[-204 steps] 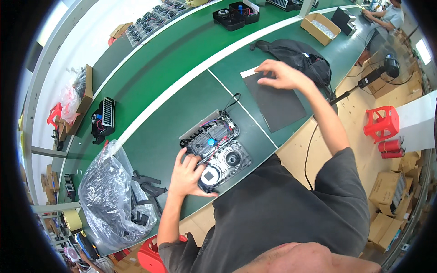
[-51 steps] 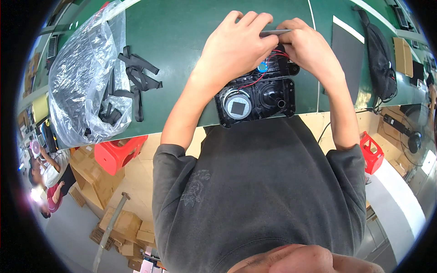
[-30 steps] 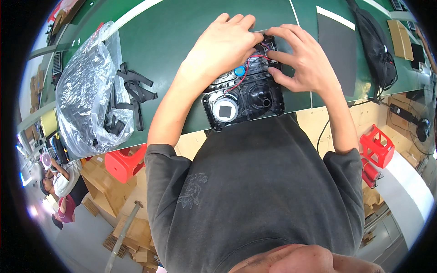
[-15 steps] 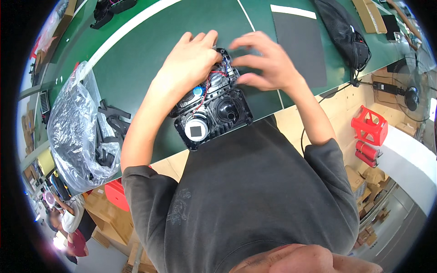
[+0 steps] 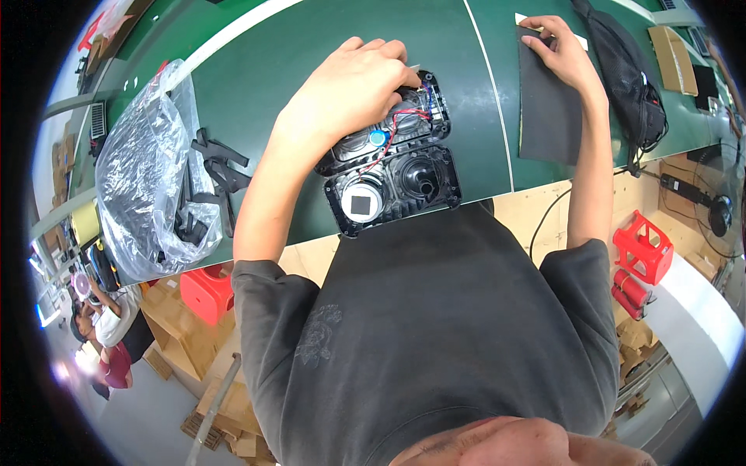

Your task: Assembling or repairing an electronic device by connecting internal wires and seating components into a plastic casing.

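An open black speaker housing [image 5: 392,167] lies on the green table [image 5: 272,70] just in front of me, showing two round drivers, red and black wires and a blue capacitor. My left hand [image 5: 350,89] rests palm down on its upper half, fingers curled over the far edge. My right hand [image 5: 556,50] is stretched out to the right, fingers spread flat on the top of a dark grey foam sheet [image 5: 548,116]. A small white strip [image 5: 544,27] lies at that sheet's top edge, right by my fingertips.
A clear plastic bag [image 5: 148,171] with black plastic parts [image 5: 214,167] spilling from it lies at the left. A black bag [image 5: 622,74] sits right of the sheet. Red stools [image 5: 641,245] and cardboard boxes stand on the floor. Another person [image 5: 109,318] sits lower left.
My right hand has left the speaker housing and reached right onto the grey foam sheet. My left hand stays on the housing. The view has tilted, bringing the housing lower.
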Demonstrator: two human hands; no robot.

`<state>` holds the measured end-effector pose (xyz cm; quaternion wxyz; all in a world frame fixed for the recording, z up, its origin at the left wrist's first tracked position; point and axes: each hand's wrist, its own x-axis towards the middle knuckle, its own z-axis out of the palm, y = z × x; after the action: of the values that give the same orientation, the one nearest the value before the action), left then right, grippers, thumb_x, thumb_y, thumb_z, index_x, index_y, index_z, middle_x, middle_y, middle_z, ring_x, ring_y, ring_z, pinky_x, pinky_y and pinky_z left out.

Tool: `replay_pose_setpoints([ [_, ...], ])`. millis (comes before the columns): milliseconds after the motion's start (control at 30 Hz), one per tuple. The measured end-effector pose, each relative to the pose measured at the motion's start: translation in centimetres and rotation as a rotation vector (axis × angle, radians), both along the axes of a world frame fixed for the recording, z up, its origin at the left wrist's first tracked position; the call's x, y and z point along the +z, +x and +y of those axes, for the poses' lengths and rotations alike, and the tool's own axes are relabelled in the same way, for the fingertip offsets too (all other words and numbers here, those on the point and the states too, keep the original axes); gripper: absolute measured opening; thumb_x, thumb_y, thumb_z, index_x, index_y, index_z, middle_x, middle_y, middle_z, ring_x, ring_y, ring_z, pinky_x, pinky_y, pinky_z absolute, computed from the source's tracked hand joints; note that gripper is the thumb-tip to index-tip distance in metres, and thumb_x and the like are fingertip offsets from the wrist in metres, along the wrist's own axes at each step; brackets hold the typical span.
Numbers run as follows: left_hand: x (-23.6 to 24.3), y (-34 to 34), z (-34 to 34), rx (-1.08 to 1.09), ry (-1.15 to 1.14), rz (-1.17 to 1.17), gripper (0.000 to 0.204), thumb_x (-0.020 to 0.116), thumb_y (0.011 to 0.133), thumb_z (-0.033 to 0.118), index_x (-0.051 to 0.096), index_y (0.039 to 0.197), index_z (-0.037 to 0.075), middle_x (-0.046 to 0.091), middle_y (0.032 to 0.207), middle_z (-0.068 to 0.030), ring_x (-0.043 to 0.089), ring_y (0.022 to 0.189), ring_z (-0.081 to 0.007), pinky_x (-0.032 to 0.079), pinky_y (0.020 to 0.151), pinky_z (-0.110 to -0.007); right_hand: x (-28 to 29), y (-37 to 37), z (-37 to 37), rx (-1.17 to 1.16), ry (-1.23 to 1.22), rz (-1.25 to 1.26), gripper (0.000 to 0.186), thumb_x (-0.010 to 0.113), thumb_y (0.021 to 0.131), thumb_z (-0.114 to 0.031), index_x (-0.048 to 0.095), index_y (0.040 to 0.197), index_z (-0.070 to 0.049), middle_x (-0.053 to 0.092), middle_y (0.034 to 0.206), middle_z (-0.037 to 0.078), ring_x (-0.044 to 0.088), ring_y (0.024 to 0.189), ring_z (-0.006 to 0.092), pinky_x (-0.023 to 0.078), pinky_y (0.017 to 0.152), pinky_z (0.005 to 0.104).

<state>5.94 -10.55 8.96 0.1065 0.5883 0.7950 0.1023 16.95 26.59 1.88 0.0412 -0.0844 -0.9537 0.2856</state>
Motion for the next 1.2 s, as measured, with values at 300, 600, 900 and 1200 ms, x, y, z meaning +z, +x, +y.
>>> replay_pose_setpoints([
  [300,0.3,2.3,-3.1,0.119,0.489,0.032,0.031,0.082,0.085,0.012,0.079,0.115,0.01,0.07,0.121,-0.0103,0.066,0.115,-0.0313,0.052,0.097,-0.042,-0.5,0.2,-0.2,-0.043,-0.029,0.04,0.034,0.077,0.098,-0.02,0.07,0.129,-0.008,0.066,0.127,0.011,0.066,0.103,0.0219,0.056,0.093,0.0349],
  [600,-3.4,9.0,-2.3,0.442,0.446,0.119,0.03,0.083,0.086,0.01,0.074,0.114,0.004,0.071,0.11,-0.0094,0.067,0.103,-0.0286,0.05,0.09,-0.04,-0.8,0.9,-1.7,-0.083,0.046,0.208,0.027,0.077,0.097,-0.023,0.074,0.121,-0.01,0.073,0.119,0.008,0.068,0.091,0.0218,0.056,0.084,0.0329],
  [900,-4.0,8.1,-3.4,0.394,0.498,-0.27,0.014,0.068,0.101,0.013,0.072,0.11,0.003,0.073,0.099,-0.0121,0.068,0.1,-0.0333,0.047,0.097,-0.042,-2.7,1.8,-1.4,-0.322,-0.385,0.353,0.025,0.076,0.101,-0.017,0.073,0.118,0.002,0.08,0.111,0.007,0.073,0.102,0.0106,0.055,0.095,0.0252],
  [1200,-4.1,8.2,-3.1,0.431,0.431,-0.336,0.022,0.052,0.112,0.019,0.066,0.104,0.004,0.068,0.091,-0.0133,0.065,0.095,-0.0339,0.043,0.1,-0.043,-2.2,2.1,-4.1,-0.502,-0.023,0.342,0.029,0.065,0.106,-0.029,0.064,0.121,-0.004,0.08,0.101,0.015,0.078,0.095,0.0279,0.058,0.089,0.0374],
])
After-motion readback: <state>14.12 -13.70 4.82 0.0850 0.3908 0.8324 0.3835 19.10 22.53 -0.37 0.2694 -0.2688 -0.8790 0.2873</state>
